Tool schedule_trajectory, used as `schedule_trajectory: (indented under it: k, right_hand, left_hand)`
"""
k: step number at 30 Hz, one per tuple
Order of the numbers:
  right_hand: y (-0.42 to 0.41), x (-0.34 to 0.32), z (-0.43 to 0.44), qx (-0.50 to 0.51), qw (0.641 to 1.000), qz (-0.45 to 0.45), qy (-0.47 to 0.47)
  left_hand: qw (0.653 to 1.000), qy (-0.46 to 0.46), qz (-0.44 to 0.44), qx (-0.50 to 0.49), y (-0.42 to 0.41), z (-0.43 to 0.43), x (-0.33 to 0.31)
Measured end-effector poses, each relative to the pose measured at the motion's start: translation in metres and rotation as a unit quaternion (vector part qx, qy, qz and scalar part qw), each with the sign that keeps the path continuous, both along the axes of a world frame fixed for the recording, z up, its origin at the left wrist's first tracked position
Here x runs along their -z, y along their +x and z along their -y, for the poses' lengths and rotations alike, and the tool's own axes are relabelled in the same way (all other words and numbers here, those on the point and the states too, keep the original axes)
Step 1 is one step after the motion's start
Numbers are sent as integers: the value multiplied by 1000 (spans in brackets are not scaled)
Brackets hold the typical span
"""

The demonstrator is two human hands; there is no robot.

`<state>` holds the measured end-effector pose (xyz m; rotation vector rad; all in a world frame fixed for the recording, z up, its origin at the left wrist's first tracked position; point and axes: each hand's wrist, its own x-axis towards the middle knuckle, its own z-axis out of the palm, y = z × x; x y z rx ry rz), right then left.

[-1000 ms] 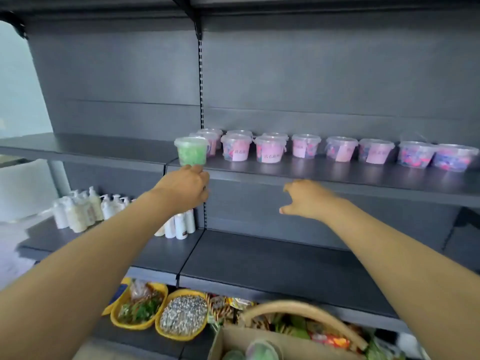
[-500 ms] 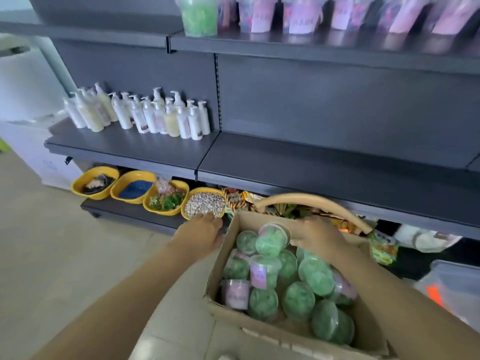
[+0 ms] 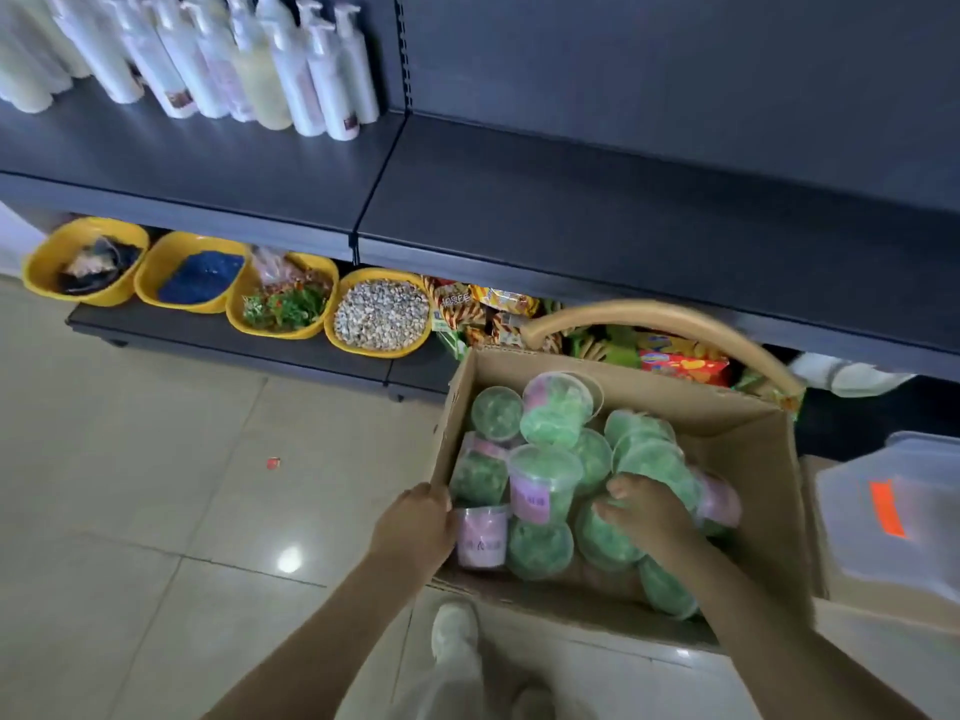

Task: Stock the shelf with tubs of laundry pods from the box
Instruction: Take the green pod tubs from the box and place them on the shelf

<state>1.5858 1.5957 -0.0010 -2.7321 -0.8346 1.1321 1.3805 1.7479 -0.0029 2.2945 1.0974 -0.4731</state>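
An open cardboard box (image 3: 753, 439) stands on the floor below the dark grey shelf (image 3: 623, 210). It is filled with several clear tubs of green laundry pods, some with pink labels (image 3: 540, 475). My left hand (image 3: 415, 532) grips the box's left wall, its fingertips hidden over the edge beside a pink-labelled tub (image 3: 480, 537). My right hand (image 3: 649, 517) reaches into the middle of the box, fingers curled round a green tub (image 3: 605, 540) lying on its side.
White pump bottles (image 3: 291, 70) stand on the shelf at upper left. Yellow bowls (image 3: 382, 314) and snack packets (image 3: 680, 361) fill the bottom shelf. A curved basket handle (image 3: 675, 317) arches behind the box. At right sits a clear plastic bin (image 3: 893, 517). My shoe (image 3: 454, 631) is on the tiled floor.
Both hands came down from the upper shelf, where a green tub stayed, to the box. The left hand slid along the box's left wall; the right hand went deeper and closed round a tub.
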Motion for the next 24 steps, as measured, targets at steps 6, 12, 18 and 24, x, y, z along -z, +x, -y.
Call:
schedule_trajectory:
  k: [6, 12, 18, 24]
  right_hand:
    - [-9, 57, 1, 139, 986, -79, 47]
    - [-12, 107, -1, 237, 960, -124, 81]
    - [-7, 131, 4, 288, 940, -122, 138]
    - [-8, 149, 9, 309, 926, -149, 158]
  left_hand:
    - [989, -114, -16, -95, 26, 10, 51]
    - [940, -198, -54, -273, 51, 14, 112]
    - [893, -257, -81, -361, 68, 31, 153]
    - [869, -213, 8, -446, 63, 47, 173]
